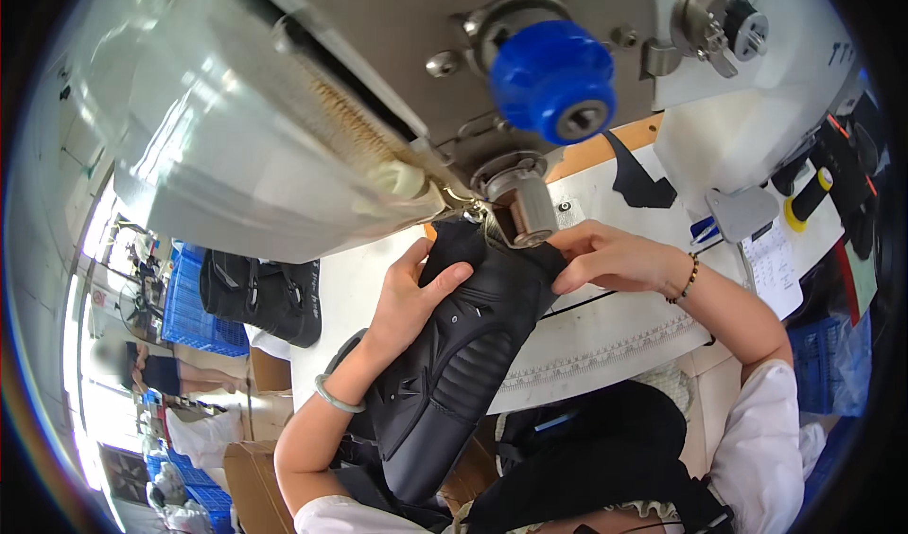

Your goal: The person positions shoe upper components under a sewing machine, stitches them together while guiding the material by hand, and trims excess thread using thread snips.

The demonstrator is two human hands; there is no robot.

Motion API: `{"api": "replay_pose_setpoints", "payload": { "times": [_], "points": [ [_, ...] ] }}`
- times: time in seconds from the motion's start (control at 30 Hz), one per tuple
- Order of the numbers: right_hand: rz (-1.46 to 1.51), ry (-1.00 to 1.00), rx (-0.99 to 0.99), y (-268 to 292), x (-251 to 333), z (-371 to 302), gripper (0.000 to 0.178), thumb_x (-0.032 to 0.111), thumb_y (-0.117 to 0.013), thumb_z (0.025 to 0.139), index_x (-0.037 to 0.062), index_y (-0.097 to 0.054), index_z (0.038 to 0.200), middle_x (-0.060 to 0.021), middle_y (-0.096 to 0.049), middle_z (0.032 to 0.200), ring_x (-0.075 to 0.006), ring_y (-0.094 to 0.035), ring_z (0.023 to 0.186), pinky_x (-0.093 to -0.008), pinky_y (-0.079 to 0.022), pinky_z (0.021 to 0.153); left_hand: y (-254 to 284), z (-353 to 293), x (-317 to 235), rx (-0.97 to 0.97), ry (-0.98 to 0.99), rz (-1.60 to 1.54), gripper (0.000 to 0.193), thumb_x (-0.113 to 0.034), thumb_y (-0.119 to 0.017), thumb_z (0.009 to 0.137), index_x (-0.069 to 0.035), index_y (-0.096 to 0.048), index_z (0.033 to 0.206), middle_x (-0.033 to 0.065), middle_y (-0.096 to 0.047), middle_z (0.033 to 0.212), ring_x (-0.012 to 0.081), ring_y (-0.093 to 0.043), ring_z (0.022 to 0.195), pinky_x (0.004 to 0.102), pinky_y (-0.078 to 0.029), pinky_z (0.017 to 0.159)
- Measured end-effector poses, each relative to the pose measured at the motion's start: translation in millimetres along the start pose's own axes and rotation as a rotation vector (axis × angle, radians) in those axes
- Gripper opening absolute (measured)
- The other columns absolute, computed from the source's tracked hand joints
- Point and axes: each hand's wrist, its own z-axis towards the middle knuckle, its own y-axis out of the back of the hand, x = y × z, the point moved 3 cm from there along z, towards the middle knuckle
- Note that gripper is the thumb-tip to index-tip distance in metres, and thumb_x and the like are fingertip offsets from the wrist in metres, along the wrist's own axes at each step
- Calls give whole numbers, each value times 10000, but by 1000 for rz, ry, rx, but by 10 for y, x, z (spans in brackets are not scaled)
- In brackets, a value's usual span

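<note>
A black boot upper (482, 345) with ribbed padding lies under the sewing machine's head (397, 80), its top end at the metal roller foot (525, 208). My left hand (416, 293) grips the upper's left side, thumb on top and the other fingers partly hidden behind it. On the other side, my right hand (610, 258) pinches the upper's right edge close beside the roller. A blue knob (553, 80) sticks out of the machine above. The lower part of the upper hangs over the table edge toward my body. The needle point is not clearly visible.
More black boot uppers (265, 297) lie at the table's left edge. A dark cut piece (641, 179), a spool of black thread (809, 198) and a written sheet (771, 264) are at right. Blue crates (203, 302) and a distant person (156, 368) are at left.
</note>
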Motion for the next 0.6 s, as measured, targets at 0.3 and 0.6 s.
{"api": "replay_pose_setpoints", "payload": {
  "times": [0.3,0.6],
  "points": [
    [-72,98,4,-14,-20,55,381,174,-703,773,2,-595,1095,-9,-613,1013,-69,-523,936,-234,-397,868,5,7,3,3,42,-9,406,-260,-653,827,79,-523,1010,76,-596,869,76,-526,781,218,-451,693],
    [11,146,-134,-42,-96,72,326,77,-670,785,-5,-596,1091,-33,-641,989,-71,-575,875,-213,-443,813,48,4,-43,68,98,20,426,-282,-585,869,72,-485,1084,85,-584,955,92,-536,875,228,-446,778]
  ]
}}
